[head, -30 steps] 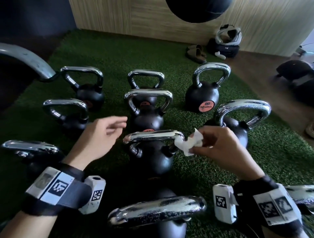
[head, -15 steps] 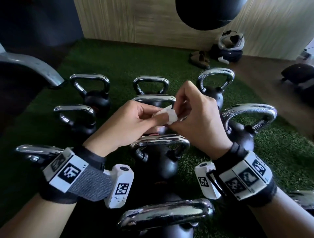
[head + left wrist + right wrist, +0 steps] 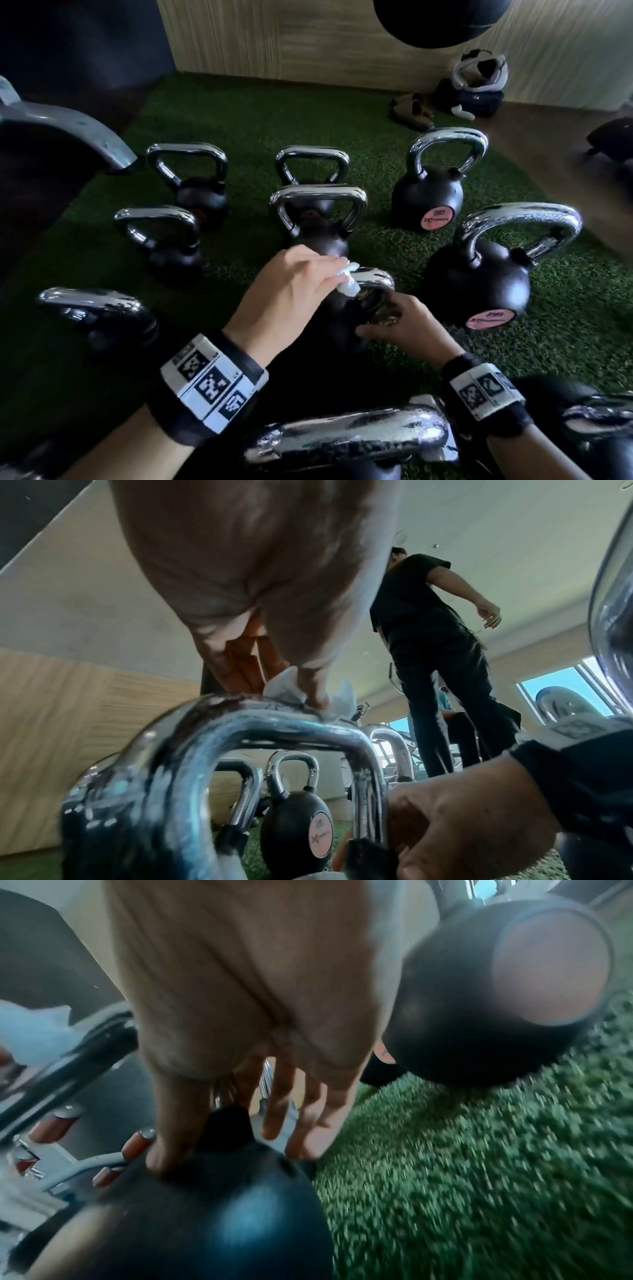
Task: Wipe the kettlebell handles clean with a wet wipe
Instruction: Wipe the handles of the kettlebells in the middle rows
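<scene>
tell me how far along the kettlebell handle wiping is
Done: nothing shows which handles are already wiped. In hand: the left hand presses a crumpled white wet wipe onto the chrome handle of a centre black kettlebell, while the right hand steadies its body. Left: unclear for the other kettlebells nearby.

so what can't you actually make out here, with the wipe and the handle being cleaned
- Handle: in the head view the left hand covers most of its top bar.
- Wet wipe: bunched under the fingers, so its dirtiness is unreadable.
- Right hand: right wrist view is blurred; whether it grips the kettlebell is unclear.
</scene>
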The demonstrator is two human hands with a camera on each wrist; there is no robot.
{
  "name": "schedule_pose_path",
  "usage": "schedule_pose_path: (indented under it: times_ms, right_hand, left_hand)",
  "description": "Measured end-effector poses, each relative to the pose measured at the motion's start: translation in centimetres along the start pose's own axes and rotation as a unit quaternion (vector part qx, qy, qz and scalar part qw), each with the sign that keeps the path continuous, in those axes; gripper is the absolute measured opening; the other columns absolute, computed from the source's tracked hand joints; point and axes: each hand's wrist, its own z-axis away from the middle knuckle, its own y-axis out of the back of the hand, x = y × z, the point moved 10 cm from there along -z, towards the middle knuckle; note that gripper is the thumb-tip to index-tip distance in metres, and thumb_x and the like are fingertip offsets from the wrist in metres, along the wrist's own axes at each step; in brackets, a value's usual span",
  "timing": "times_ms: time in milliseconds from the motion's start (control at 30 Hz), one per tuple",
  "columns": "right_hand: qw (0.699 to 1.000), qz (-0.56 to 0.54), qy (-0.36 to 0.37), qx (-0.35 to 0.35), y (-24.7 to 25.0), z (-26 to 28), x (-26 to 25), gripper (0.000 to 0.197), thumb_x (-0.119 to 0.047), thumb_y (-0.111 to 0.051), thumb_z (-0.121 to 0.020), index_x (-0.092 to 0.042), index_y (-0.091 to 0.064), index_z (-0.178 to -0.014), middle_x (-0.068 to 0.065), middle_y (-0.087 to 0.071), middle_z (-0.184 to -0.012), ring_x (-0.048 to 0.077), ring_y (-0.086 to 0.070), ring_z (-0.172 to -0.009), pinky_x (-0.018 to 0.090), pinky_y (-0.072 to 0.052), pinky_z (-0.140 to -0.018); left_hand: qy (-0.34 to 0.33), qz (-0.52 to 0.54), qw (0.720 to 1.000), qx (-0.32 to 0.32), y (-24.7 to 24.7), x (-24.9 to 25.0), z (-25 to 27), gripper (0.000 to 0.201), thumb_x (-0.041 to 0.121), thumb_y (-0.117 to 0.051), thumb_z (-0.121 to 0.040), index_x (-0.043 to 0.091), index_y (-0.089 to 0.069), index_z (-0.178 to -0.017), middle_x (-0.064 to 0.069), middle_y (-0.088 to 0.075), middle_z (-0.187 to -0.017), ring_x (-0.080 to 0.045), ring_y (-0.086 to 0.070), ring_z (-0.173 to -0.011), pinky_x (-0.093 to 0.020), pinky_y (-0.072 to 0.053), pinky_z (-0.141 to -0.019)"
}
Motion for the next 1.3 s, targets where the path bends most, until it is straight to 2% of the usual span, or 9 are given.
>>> schedule_pose_path:
  times_ms: [133,333,567,733,833,933,1067,1200,1300]
  right_hand:
    - [0.997,-0.060,0.013,0.053,-0.6,0.2,0.0,0.045,-0.046,-0.092,-0.064,-0.039,-0.075,-0.105,-0.011,-0.078,-0.091,0.003,-0.072,-0.087,0.033,-0.059,-0.087]
    - [0.993,-0.099,0.002,0.059,-1.0,0.1,0.8,0.035,-0.038,-0.092,-0.067,-0.036,-0.078,-0.099,-0.012,-0.079,-0.090,0.003,-0.073,-0.088,0.031,-0.059,-0.087]
    - [0.993,-0.092,0.007,0.068,-0.9,0.2,0.7,0.035,-0.039,-0.091,-0.069,-0.028,-0.079,-0.100,-0.011,-0.079,-0.088,0.000,-0.073,-0.087,0.025,-0.058,-0.084]
    - [0.992,-0.098,0.013,0.078,-0.9,0.3,0.6,0.031,-0.039,-0.091,-0.069,-0.025,-0.079,-0.093,-0.011,-0.079,-0.088,0.001,-0.073,-0.086,0.032,-0.059,-0.085]
    - [0.992,-0.099,0.015,0.076,-0.9,0.2,0.7,0.033,-0.040,-0.091,-0.068,-0.025,-0.079,-0.095,-0.011,-0.079,-0.088,0.003,-0.073,-0.086,0.037,-0.060,-0.087]
    - [0.993,-0.099,0.016,0.067,-1.1,0.1,1.1,0.041,-0.050,-0.090,-0.065,-0.029,-0.078,-0.099,-0.011,-0.079,-0.090,0.004,-0.074,-0.089,0.041,-0.060,-0.088]
    - [0.992,-0.111,0.021,0.059,-1.2,-0.1,1.1,0.052,-0.060,-0.085,-0.061,-0.031,-0.077,-0.103,-0.010,-0.079,-0.095,0.005,-0.074,-0.094,0.044,-0.059,-0.091]
    - [0.991,-0.122,0.030,0.056,-1.1,0.0,0.7,0.045,-0.037,-0.092,-0.068,-0.036,-0.076,-0.110,-0.011,-0.079,-0.100,0.006,-0.073,-0.097,0.042,-0.057,-0.096]
    - [0.990,-0.124,0.033,0.063,-1.0,0.3,0.6,0.043,-0.036,-0.091,-0.069,-0.037,-0.076,-0.109,-0.011,-0.079,-0.099,0.008,-0.073,-0.097,0.043,-0.057,-0.096]
  left_hand:
    - [0.054,0.023,0.996,0.061,2.3,-3.2,1.6,0.023,0.026,-0.070,-0.094,0.033,-0.077,-0.115,0.010,-0.073,-0.092,-0.007,-0.066,-0.088,-0.032,-0.055,-0.080]
    - [-0.038,-0.017,0.996,0.074,1.1,-0.3,3.7,0.027,0.024,-0.071,-0.091,0.023,-0.077,-0.118,0.013,-0.072,-0.123,-0.004,-0.065,-0.106,-0.020,-0.044,-0.098]
    - [0.105,0.090,0.967,0.213,3.5,-5.8,7.0,0.034,0.023,-0.069,-0.090,0.021,-0.070,-0.124,0.009,-0.075,-0.109,0.004,-0.070,-0.099,-0.016,-0.055,-0.092]
    - [0.118,0.099,0.964,0.219,2.1,-7.5,8.6,0.029,0.015,-0.066,-0.094,0.010,-0.073,-0.122,0.004,-0.075,-0.114,-0.002,-0.072,-0.102,-0.012,-0.053,-0.087]
    - [0.213,0.169,0.943,0.194,0.0,-11.5,10.3,0.021,0.013,-0.065,-0.096,0.014,-0.077,-0.113,0.023,-0.077,-0.097,0.001,-0.073,-0.086,-0.013,-0.051,-0.073]
    - [0.241,0.242,0.920,0.191,-1.4,-12.0,11.2,0.026,0.014,-0.064,-0.097,0.031,-0.071,-0.116,0.032,-0.073,-0.101,0.008,-0.070,-0.095,-0.010,-0.053,-0.081]
    - [0.279,0.257,0.909,0.173,-4.6,-13.1,12.7,0.034,0.003,-0.068,-0.094,0.025,-0.069,-0.120,0.038,-0.069,-0.102,0.002,-0.069,-0.108,-0.009,-0.052,-0.089]
    - [0.286,0.239,0.914,0.163,-6.2,-13.3,13.1,0.037,0.003,-0.072,-0.090,0.025,-0.069,-0.120,0.019,-0.072,-0.113,0.001,-0.067,-0.113,-0.015,-0.052,-0.096]
    - [0.281,0.224,0.921,0.152,-6.1,-12.3,12.9,0.031,0.022,-0.072,-0.092,0.024,-0.070,-0.123,0.021,-0.072,-0.109,0.010,-0.067,-0.103,-0.011,-0.053,-0.086]
